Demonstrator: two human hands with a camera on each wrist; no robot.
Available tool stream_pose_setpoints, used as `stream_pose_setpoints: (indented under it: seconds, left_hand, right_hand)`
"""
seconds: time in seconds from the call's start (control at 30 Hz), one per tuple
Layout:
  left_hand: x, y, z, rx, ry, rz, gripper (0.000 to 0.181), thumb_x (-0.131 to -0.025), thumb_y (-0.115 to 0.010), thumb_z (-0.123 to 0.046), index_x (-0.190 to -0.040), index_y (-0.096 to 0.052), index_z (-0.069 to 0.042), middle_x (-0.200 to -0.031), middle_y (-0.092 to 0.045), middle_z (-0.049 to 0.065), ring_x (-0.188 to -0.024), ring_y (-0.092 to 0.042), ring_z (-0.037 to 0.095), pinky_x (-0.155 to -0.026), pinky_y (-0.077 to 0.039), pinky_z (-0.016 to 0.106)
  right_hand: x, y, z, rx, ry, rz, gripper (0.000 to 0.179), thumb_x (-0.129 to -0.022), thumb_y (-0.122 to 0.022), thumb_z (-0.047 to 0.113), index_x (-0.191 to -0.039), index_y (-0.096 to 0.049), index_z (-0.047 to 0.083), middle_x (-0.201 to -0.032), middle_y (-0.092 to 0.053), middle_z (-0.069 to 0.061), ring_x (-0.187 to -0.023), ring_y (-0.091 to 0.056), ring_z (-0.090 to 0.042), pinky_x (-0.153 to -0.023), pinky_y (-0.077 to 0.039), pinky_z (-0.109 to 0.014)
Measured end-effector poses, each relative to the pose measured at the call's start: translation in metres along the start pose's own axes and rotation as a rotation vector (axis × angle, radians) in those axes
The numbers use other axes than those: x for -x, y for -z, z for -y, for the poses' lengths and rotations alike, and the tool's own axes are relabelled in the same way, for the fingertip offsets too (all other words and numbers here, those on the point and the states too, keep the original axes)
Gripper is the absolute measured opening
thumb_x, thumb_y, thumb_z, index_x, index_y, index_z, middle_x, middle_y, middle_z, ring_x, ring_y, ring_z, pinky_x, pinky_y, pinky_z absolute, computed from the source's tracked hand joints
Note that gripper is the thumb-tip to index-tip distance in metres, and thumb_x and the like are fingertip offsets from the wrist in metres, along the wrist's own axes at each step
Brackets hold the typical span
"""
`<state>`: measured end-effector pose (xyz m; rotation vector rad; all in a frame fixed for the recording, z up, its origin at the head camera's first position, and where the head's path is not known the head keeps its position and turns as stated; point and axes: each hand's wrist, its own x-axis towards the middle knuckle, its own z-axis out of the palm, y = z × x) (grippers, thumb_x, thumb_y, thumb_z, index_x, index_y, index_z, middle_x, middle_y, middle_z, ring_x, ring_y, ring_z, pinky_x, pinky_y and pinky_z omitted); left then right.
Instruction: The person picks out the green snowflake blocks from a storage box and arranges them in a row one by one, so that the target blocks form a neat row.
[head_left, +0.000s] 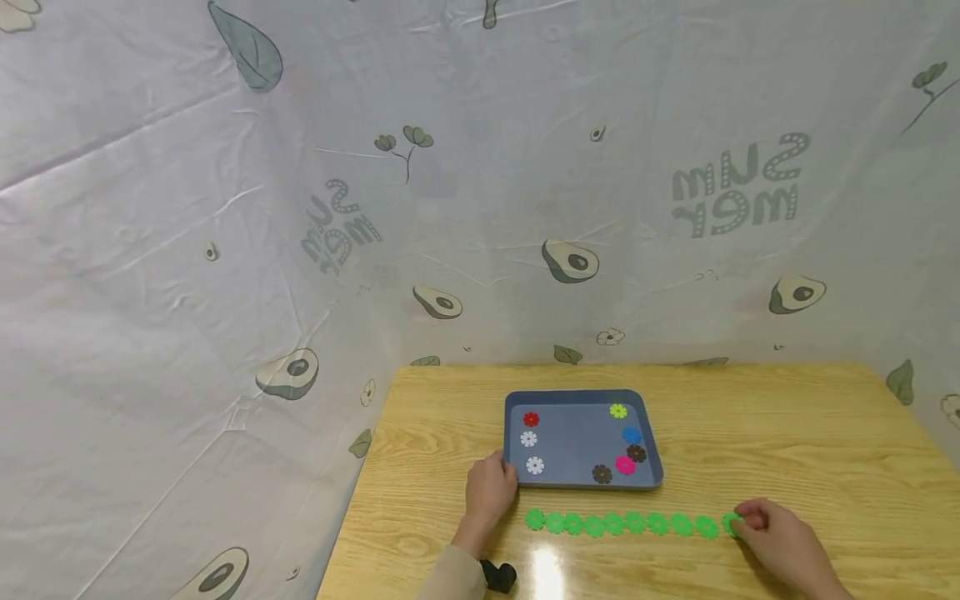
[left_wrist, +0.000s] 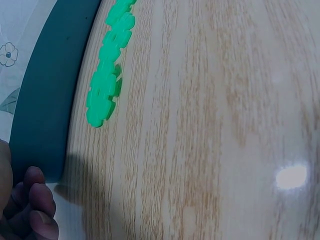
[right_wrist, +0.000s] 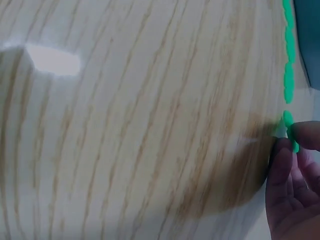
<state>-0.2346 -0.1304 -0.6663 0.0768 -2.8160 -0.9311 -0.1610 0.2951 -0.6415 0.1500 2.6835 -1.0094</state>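
Observation:
My right hand point(head_left: 783, 543) pinches a green flower-shaped plastic disc point(head_left: 729, 523) between thumb and fingertips. The disc is tilted on edge in the right wrist view, at the right end of a row of several matching green discs point(head_left: 635, 522). A small gap parts it from the nearest one. My left hand point(head_left: 490, 493) holds the near left corner of a grey-blue tray point(head_left: 570, 437). In the left wrist view its fingers point(left_wrist: 42, 200) curl at the tray's corner, and the left end of the green row lies close along the tray wall.
On the tray lie loose discs: a red one point(head_left: 531, 419), two white, a yellow point(head_left: 618, 411), a blue point(head_left: 632, 435), two brown and a pink point(head_left: 626, 465). A black object point(head_left: 498, 575) sits by the left sleeve. Printed cloth point(head_left: 480, 208) hangs behind the wooden table point(head_left: 750, 425).

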Motion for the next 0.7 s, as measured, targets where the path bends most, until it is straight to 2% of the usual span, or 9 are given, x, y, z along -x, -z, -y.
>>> stream_pose_setpoints:
  seconds: [0.23, 0.43, 0.6, 0.7]
  left_hand:
    - [-0.001, 0.0, 0.0, -0.004, -0.009, -0.005, 0.012, -0.089, -0.063, -0.006, -0.091, -0.073, -0.003, -0.063, -0.055, 0.002, -0.057, -0.044, 0.017, -0.05, -0.038, 0.034]
    - [-0.002, 0.003, 0.001, 0.007, -0.001, 0.01, 0.02, -0.089, -0.063, -0.007, -0.102, -0.076, 0.0, -0.066, -0.06, 0.004, -0.056, -0.044, 0.016, -0.05, -0.039, 0.033]
    - [-0.002, 0.005, 0.008, 0.019, 0.016, 0.035, 0.022, -0.09, -0.062, -0.009, -0.105, -0.076, -0.001, -0.06, -0.052, 0.001, -0.053, -0.043, 0.014, -0.048, -0.036, 0.031]
    - [-0.003, 0.008, 0.012, 0.024, 0.01, 0.037, 0.021, -0.089, -0.062, -0.01, -0.104, -0.076, -0.002, -0.06, -0.05, -0.001, -0.053, -0.042, 0.013, -0.049, -0.035, 0.03]
  right_hand:
    - [0.001, -0.002, 0.001, 0.044, 0.026, -0.055, 0.033, -0.1, -0.064, 0.027, -0.11, -0.067, -0.004, -0.095, -0.067, -0.002, -0.088, -0.064, -0.024, -0.075, -0.052, -0.047]
    - [-0.002, -0.003, 0.001, 0.05, 0.038, -0.067, 0.034, -0.099, -0.066, 0.028, -0.108, -0.068, -0.004, -0.095, -0.067, -0.002, -0.089, -0.064, -0.025, -0.077, -0.052, -0.049]
    - [-0.005, -0.004, 0.003, 0.046, 0.047, -0.067, 0.041, -0.101, -0.064, 0.032, -0.113, -0.066, -0.007, -0.098, -0.068, -0.004, -0.091, -0.066, -0.027, -0.079, -0.053, -0.049]
    - [-0.007, -0.003, 0.007, 0.038, 0.082, -0.084, 0.045, -0.103, -0.062, 0.033, -0.117, -0.064, -0.01, -0.101, -0.069, -0.007, -0.092, -0.066, -0.029, -0.078, -0.054, -0.048]
